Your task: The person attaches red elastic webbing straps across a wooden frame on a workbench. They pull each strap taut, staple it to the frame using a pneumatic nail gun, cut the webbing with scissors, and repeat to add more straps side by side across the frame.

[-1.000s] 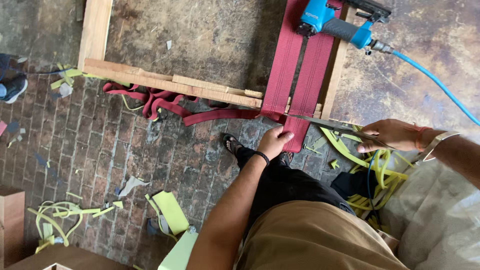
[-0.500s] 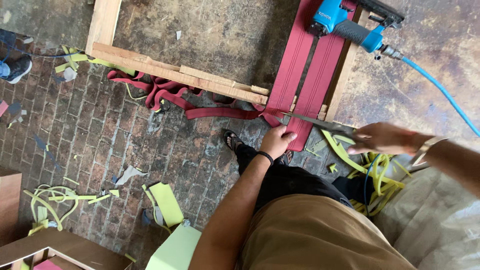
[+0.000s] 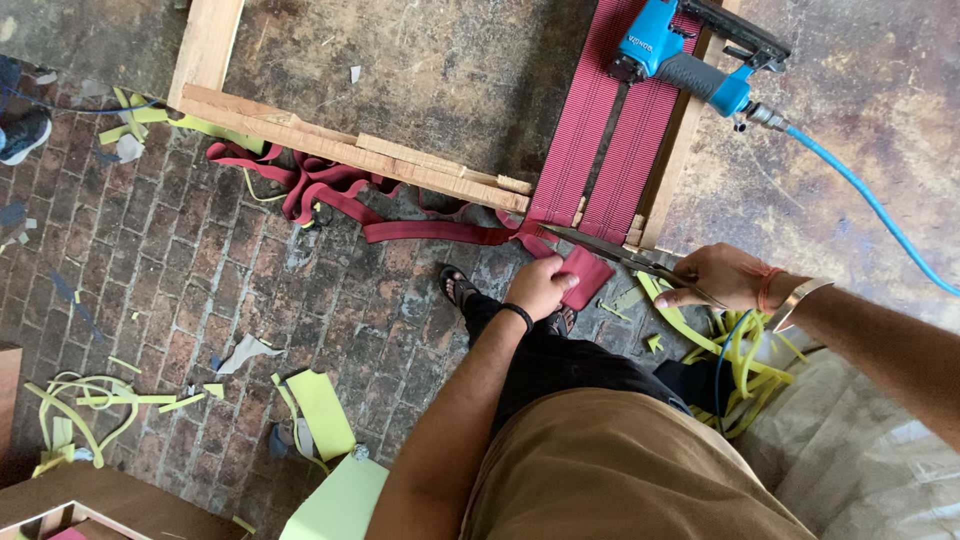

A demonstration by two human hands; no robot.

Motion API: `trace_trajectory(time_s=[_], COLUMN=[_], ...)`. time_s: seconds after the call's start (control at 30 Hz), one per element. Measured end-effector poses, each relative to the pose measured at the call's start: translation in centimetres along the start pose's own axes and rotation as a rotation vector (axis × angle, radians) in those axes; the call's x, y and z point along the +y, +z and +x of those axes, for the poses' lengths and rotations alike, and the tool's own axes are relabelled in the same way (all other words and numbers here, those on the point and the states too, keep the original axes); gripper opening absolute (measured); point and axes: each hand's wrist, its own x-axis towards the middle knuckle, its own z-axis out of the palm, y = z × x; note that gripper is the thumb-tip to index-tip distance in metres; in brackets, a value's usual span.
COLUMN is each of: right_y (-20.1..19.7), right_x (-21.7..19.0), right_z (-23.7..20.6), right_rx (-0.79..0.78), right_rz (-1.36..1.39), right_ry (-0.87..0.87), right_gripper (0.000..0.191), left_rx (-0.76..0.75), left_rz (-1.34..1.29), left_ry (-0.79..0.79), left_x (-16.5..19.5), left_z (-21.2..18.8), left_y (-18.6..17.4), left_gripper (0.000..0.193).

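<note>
At the frame's [image 3: 420,178] near corner, the left hand [image 3: 541,287] pinches the loose end of red webbing [image 3: 585,275] taut, while the right hand [image 3: 722,277] is closed on scissors [image 3: 620,254] whose blades meet the strap. Webbing looks light, limp and woven, so it is best gripped close to the cut. A blue stapler [image 3: 690,62] lies on the stapled straps beyond.

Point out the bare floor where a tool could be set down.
Bare concrete inside the wooden frame, left of the red webbing; more right of the stapler, past its blue hose. Crowded: brick by both hands, strewn with yellow scraps.
</note>
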Motion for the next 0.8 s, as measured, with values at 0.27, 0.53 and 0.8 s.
trace_trajectory(time_s=[0.27, 0.53, 0.8], right_y=[1.9, 1.5, -0.7], right_x=[3.1, 3.0, -1.4], right_z=[-2.5, -1.6, 0.1], right_rx=[0.009, 0.049, 0.035], right_rz=[0.166, 0.081, 0.243], right_ry=[0.051, 0.082, 0.057], right_gripper=[0.061, 0.068, 0.064], left_rx=[0.536, 0.243, 0.21], left_rz=[-0.425, -0.268, -0.213], left_ry=[0.132, -0.056, 0.105], left_x=[-2.8, -1.4, -2.4], left_z=[0.6, 2.8, 0.7], left_y=[-2.2, -5.2, -6.1], left_gripper=[0.034, 0.036, 0.023])
